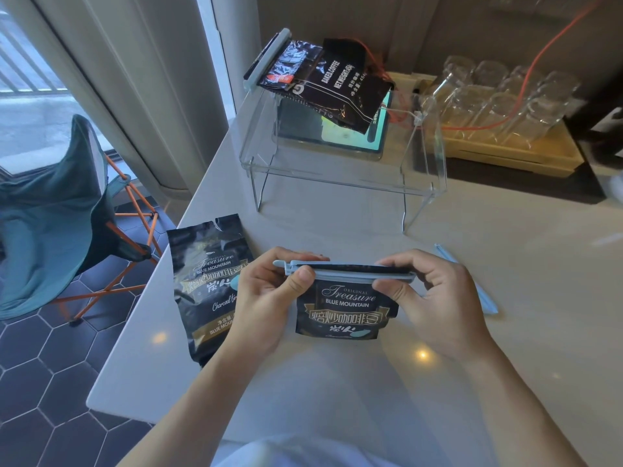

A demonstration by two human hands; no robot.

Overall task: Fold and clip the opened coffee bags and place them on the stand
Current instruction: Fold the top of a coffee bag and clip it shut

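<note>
Fingers of the left hand (266,298) and right hand (428,298) pinch the ends of a blue clip (347,272) across a folded coffee bag (342,311) above the counter (371,399). Another clipped bag (340,92) lies on the clear stand (337,170); a third bag (205,284) lies unclipped at left.

Both hands hold one folded coffee bag (344,306) upright near the counter's (337,382) front edge. The left hand (266,298) and right hand (428,298) pinch the ends of a pale blue clip (347,270) lying across its folded top. A second bag (205,281) lies flat at the left edge. A clipped dark bag (337,89) rests on the clear stand (340,176). A spare clip (472,281) lies right of the hands.
</note>
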